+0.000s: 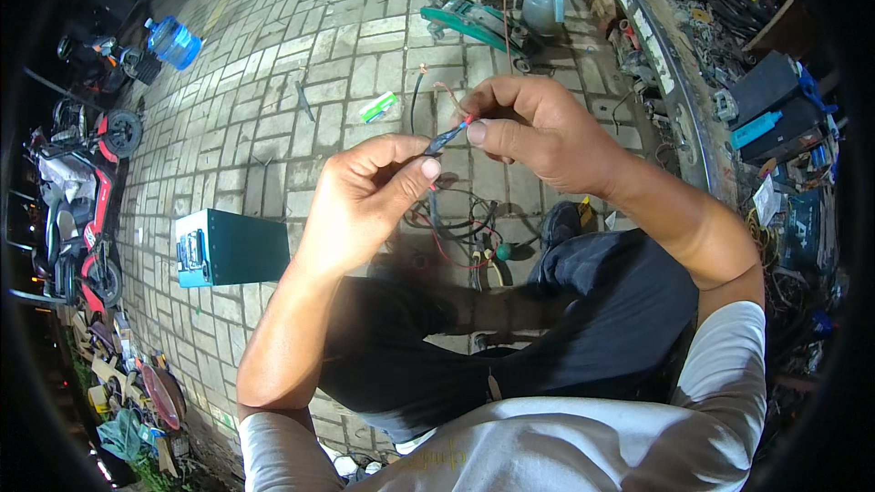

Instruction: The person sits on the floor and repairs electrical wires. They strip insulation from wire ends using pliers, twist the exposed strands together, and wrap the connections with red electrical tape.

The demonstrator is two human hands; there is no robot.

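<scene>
Far left: red scooter (95, 219) parked on the paving. Next, teal box (246, 248) on the bricks. My left hand (360, 196): thumb and index pinching the dark-wrapped cable (444, 138). Small green-and-white packet (377, 107) lies on the paving beyond it. Cable is up off the ground, spanning the gap between my hands. Black and red wire loops (465, 230) lie below. My right hand (547, 132): thumb and fingertips pinching the cable's other end, by its red part.
</scene>
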